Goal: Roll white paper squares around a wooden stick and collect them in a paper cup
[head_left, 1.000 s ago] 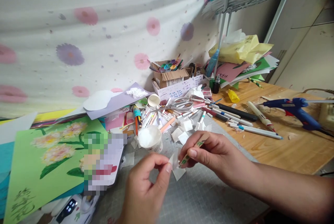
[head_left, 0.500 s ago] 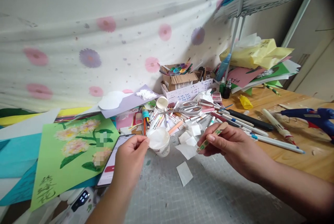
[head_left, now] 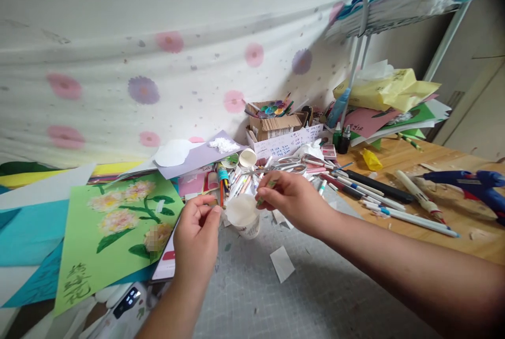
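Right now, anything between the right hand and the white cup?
Nothing visible: the right hand, pinching a patterned stick, is just right of the white cup. The left hand is on the cup's opposite side.

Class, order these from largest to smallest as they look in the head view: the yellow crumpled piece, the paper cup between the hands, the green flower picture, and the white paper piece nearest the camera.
1. Green flower picture
2. Paper cup
3. White paper piece
4. Yellow crumpled piece
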Demonstrator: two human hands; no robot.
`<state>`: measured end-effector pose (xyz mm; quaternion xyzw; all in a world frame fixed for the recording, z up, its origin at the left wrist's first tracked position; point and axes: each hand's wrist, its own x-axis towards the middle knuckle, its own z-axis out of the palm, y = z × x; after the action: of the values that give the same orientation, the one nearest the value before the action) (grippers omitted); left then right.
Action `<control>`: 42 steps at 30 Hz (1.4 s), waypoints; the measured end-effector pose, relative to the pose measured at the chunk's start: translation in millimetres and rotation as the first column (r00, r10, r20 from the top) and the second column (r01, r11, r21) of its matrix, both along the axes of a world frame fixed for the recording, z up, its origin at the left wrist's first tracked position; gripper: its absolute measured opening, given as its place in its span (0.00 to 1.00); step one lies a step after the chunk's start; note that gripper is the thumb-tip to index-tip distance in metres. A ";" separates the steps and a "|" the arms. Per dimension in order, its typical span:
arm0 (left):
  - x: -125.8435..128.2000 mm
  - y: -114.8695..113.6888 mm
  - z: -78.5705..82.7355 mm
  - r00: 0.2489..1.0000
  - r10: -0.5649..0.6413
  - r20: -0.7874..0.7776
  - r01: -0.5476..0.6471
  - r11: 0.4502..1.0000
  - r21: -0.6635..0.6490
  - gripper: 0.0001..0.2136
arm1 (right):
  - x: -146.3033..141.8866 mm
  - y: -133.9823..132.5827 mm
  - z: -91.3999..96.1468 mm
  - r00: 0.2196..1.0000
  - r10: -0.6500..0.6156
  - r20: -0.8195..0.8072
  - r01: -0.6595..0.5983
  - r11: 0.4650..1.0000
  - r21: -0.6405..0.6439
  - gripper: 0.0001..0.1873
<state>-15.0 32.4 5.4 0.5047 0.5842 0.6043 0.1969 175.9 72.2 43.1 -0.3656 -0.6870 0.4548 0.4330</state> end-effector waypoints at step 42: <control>63.1 -41.9 -11.9 0.778 -0.592 -0.211 0.430 0.746 -0.509 0.09 | 73.3 -48.4 -43.2 0.966 0.240 -0.096 -0.254 0.952 -0.172 0.12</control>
<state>48.1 -9.5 -6.5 0.6921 0.5646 0.2768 0.3545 249.1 23.8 -0.1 -0.2979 -0.6660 0.5800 0.3624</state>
